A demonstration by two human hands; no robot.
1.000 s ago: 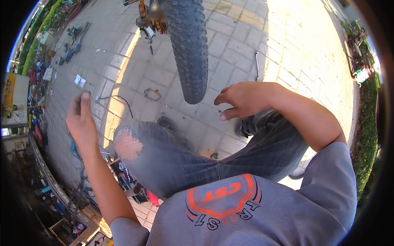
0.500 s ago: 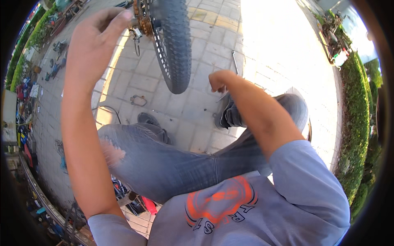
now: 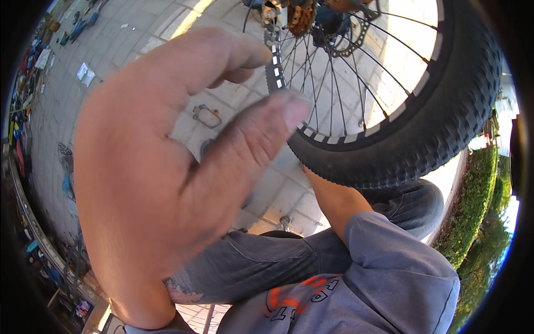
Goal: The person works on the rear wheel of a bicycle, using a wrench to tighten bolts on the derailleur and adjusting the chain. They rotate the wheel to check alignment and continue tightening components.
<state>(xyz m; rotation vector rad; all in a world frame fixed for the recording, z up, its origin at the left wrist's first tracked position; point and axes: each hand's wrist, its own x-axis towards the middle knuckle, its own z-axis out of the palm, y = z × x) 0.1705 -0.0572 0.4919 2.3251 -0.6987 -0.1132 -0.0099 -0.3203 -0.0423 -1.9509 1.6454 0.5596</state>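
Large and close, my left hand (image 3: pixel 139 150) is raised before the bicycle wheel with its fingers curved. A gap shows between thumb and fingertips, with nothing in it. The wheel's knobby black tyre (image 3: pixel 411 158) fills the upper right, with thin dark spokes and a rim with pale patches. By the hub are rusty sprockets (image 3: pixel 301 19) and a brake disc (image 3: pixel 364 36). My thumb overlaps the rim in the picture; whether it touches I cannot tell. My right forearm (image 3: pixel 336 197) reaches up behind the tyre, which hides the right hand.
A loop-shaped metal part (image 3: pixel 207 115) lies on the paving (image 3: pixel 139 50), and a white paper (image 3: pixel 85 74) is farther left. Blue tools (image 3: pixel 80 28) are scattered at the upper left. Cluttered items line the left edge. A hedge (image 3: pixel 473 217) runs along the right.
The wheel now appears larger, farther right and turned side-on. My left hand has come away from the sprockets, closer to the view. My right hand has gone behind the tyre.
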